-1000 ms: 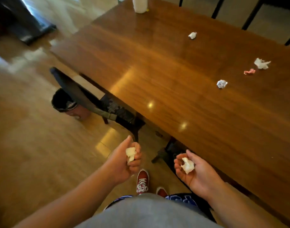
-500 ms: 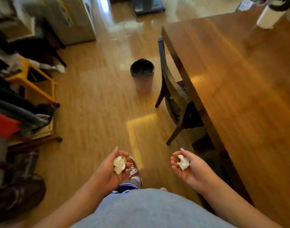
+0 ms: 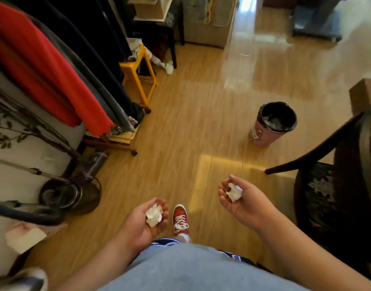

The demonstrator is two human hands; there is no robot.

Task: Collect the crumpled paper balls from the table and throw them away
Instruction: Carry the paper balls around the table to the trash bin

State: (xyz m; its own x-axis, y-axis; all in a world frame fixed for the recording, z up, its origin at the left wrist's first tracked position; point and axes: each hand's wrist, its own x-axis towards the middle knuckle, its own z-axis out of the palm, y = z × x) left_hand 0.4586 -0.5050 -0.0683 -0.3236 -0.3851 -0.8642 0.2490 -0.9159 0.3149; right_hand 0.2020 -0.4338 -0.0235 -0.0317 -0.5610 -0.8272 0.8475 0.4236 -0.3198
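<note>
Paper ball [image 3: 153, 214], long axis forward, in curled left grip [image 3: 146, 219]; second ball [image 3: 234, 191] in curled right grip [image 3: 241, 198].

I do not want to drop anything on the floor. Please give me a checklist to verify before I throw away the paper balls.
1. Left hand holds left ball: ok.
2. Right hand holds right ball: ok, cupped in curled fingers.
3. Bin upright, mouth open: ok.
4. Room in bin: ok, paper lies below the rim.
5. Hands above bin: not ok, it stands ahead, to the right.
6. Floor toward bin free: ok; chair stands beside the path.
</note>
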